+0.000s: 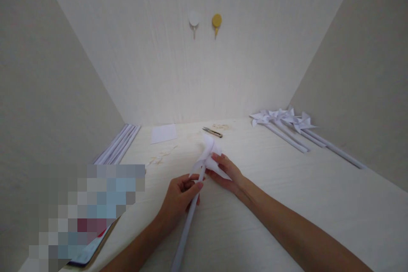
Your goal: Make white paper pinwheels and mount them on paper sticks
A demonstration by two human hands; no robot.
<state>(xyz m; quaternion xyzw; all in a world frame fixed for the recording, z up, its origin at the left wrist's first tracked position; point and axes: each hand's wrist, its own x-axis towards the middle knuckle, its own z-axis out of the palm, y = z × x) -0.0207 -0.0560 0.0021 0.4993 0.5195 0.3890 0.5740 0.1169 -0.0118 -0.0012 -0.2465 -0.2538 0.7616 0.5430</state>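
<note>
The left hand (180, 195) has its grip closed around a long white paper stick (188, 225). The stick points away from the person, up toward the folded paper top (208, 155). The right hand (228, 174) is just past it, fingers pinched on that paper top. Both are low over the middle of the table (270, 204). Finished pinwheels (287, 125) lie far right, small scissors (213, 132) behind, with open room all around
</note>
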